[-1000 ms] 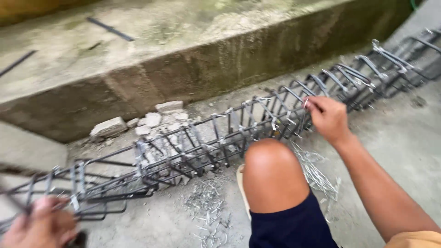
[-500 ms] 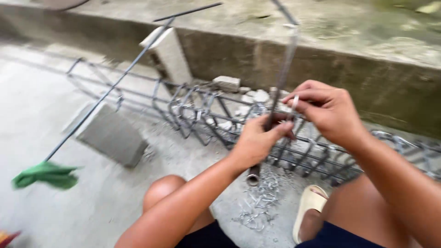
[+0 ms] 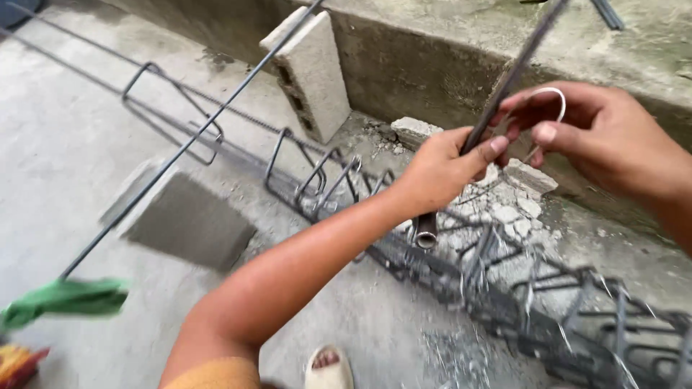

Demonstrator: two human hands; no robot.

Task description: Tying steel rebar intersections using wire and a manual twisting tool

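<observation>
Both hands: left hand (image 3: pixel 440 169) around rod (image 3: pixel 513 75), right hand (image 3: pixel 613 137) beside.

A concrete block (image 3: pixel 311 72) leans against the ledge (image 3: pixel 432 57) behind the rebar cage (image 3: pixel 461 266), with rubble (image 3: pixel 504 205) between them.

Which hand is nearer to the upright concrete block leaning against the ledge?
Left. The left hand, gripping a metal rod tool, sits just right of the concrete block. The right hand, pinching a bent wire loop, is farther right, beyond the left.
</observation>
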